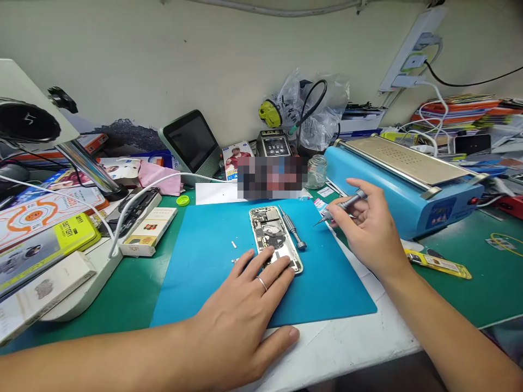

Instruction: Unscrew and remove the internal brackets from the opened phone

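On the blue mat (204, 234) lies an opened smartphone (274, 231), its inner parts bare. My left hand (249, 302) rests over its lower left part with the fingers spread, hiding some of it. A grey precision screwdriver (343, 209) is held in my right hand (370, 223), its thin tip pointing left above the mat's right edge. A second screwdriver (292, 228) lies along the phone's right side. Left of the phone are several tiny pale parts (234, 245), too small to make out.
A blue machine with a metal plate (408, 185) stands at the right. Behind the mat are a screen device (192, 144) and a glass jar (316, 171). Boxes (150, 231), a white cable (122, 218) and a stand's metal post (87, 166) crowd the left. A yellow packet (443, 264) lies right.
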`<action>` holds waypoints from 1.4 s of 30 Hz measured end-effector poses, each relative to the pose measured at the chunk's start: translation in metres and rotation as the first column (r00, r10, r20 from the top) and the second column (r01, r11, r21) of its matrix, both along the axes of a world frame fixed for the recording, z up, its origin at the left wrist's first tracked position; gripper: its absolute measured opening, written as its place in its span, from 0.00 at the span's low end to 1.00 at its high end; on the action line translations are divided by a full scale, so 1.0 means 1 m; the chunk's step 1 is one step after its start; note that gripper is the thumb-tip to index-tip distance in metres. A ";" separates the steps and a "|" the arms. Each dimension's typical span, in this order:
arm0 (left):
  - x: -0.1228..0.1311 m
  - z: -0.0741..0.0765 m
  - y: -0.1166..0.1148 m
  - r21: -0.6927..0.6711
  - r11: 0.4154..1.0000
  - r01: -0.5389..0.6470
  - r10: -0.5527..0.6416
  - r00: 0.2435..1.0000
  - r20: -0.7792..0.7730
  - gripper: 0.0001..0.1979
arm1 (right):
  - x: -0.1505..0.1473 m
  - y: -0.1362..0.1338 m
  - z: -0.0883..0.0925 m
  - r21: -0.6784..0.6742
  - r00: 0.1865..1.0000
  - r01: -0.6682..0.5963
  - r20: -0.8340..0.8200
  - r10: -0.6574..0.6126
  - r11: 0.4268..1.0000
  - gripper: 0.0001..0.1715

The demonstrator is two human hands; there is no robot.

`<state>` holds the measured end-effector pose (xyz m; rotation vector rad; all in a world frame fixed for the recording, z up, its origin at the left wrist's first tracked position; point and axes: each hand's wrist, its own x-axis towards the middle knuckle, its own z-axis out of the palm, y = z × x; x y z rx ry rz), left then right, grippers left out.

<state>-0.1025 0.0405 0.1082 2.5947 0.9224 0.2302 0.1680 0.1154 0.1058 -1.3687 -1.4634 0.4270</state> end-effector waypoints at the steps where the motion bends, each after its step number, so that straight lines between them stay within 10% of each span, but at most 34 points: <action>1: 0.000 0.000 0.000 -0.001 1.000 0.001 -0.001 1.000 0.010 0.36 | 0.000 0.000 0.000 0.006 1.000 -0.005 -0.016 0.005 1.000 0.36; 15: 0.001 0.001 -0.001 -0.054 0.998 -0.018 0.029 0.979 0.204 0.32 | -0.032 -0.042 0.015 0.133 0.977 -0.099 -0.178 0.122 0.986 0.30; 21: 0.001 0.000 0.006 -0.191 0.967 -0.170 0.248 0.807 0.537 0.09 | -0.049 -0.042 0.020 0.192 0.968 -0.149 -0.174 0.183 0.970 0.30; 29: 0.002 -0.005 0.012 -0.339 0.897 -0.284 0.442 0.614 0.654 0.08 | -0.064 -0.032 0.018 0.567 0.972 -0.107 -0.112 0.205 0.817 0.30; 42: 0.002 -0.014 0.017 -0.397 0.881 -0.257 0.462 0.648 0.606 0.07 | -0.069 -0.042 0.009 0.592 0.943 -0.249 -0.033 0.332 0.767 0.39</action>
